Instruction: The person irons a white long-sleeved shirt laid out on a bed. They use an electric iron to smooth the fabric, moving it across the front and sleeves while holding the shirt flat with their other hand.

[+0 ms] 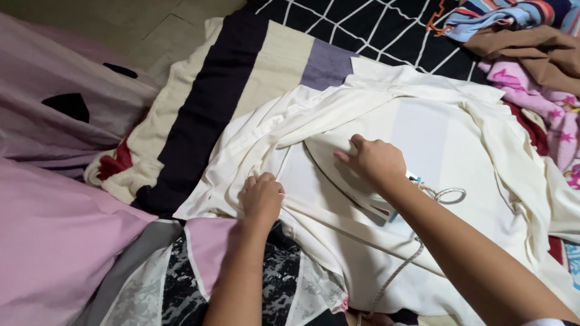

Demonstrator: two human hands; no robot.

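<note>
A cream garment (435, 139) lies spread over a striped blanket (241, 72). My right hand (376, 162) grips the top of a white clothes iron (338, 175), which rests on the garment with its tip pointing up-left. The iron's pale cord (448, 194) loops beside my right forearm and trails down toward the bottom edge. My left hand (263, 198) sits just left of the iron, fingers curled on a fold of the garment near its lower-left edge, holding the cloth down.
A pile of clothes lies at the upper right: a brown garment (531, 51), pink star-print cloth (544, 96), striped blue fabric (501, 15). Black bedding with white grid lines (374, 27) is at the top. Mauve cloth (54, 102) fills the left; tiled floor (151, 30) shows top left.
</note>
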